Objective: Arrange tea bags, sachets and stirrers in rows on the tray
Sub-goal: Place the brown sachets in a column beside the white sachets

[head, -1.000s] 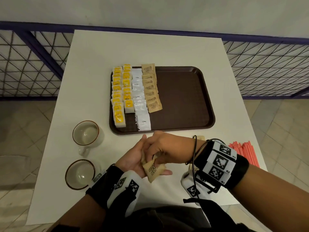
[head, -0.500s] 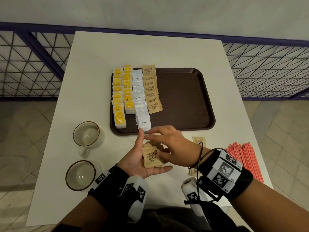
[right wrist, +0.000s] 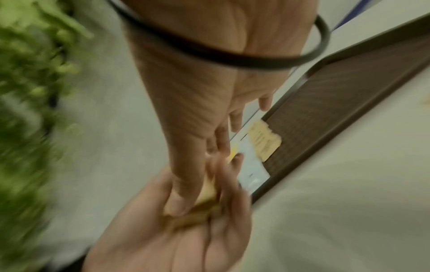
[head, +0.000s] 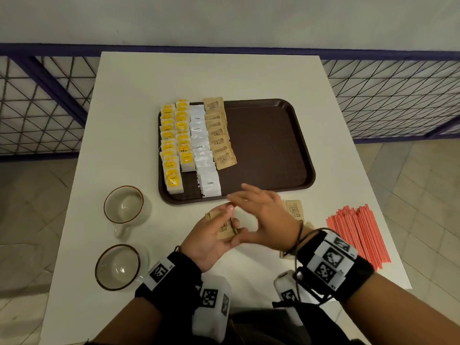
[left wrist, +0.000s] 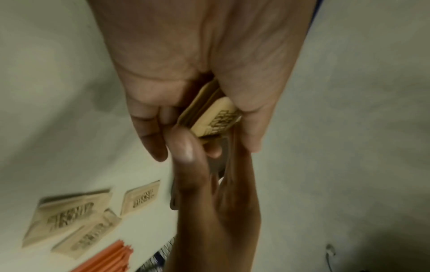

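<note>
Head view: left hand [head: 211, 241] grasps stacked brown sugar sachets [head: 225, 229]; right hand [head: 263, 215], fingers extended, thumb on stack, near tray [head: 286, 145].

Head overhead; wrists close on sachets [left wrist: 215, 117]

Right hand [head: 261, 215] motion-blurred; sachets [left wrist: 214, 117] in left hand [head: 211, 235] half covered, count unreadable; right-wrist view smeared throughout.
</note>
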`<state>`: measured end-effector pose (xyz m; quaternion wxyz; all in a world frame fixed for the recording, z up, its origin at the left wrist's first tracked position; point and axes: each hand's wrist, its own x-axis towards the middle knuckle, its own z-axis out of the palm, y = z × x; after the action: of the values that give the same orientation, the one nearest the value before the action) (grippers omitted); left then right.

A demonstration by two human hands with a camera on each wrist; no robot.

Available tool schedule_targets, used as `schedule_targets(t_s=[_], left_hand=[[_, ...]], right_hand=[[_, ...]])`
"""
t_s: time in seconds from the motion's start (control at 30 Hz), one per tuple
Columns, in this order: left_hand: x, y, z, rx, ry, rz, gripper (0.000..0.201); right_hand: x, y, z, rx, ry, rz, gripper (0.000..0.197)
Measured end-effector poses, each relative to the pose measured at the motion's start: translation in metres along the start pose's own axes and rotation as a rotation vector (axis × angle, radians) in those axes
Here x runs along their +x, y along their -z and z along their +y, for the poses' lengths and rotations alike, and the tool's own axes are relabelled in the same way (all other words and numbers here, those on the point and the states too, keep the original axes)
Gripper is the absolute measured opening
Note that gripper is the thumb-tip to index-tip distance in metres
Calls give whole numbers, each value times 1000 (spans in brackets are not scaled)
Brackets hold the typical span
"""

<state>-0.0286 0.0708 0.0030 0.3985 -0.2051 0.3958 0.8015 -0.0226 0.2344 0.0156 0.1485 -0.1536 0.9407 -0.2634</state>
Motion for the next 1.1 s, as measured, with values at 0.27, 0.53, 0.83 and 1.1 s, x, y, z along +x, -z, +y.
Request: schedule_targets(t_s=[0.27,0.53,0.83,1.1], left_hand=[[11,23,-1,560,55,86,7],[60,-11,-36,1434,-159,-169,22],[101,-58,-85,2130,-290,-207,62],[95,-51,-83,1916,-186,-140,23]], right_hand=[[-83,7,121,-110,-652,-42,37],[-83,-26,113,-28,-731,73,54],[-87,2,120,231,-723,279,11],[-34,-4,143,-47,-563,-56,31]])
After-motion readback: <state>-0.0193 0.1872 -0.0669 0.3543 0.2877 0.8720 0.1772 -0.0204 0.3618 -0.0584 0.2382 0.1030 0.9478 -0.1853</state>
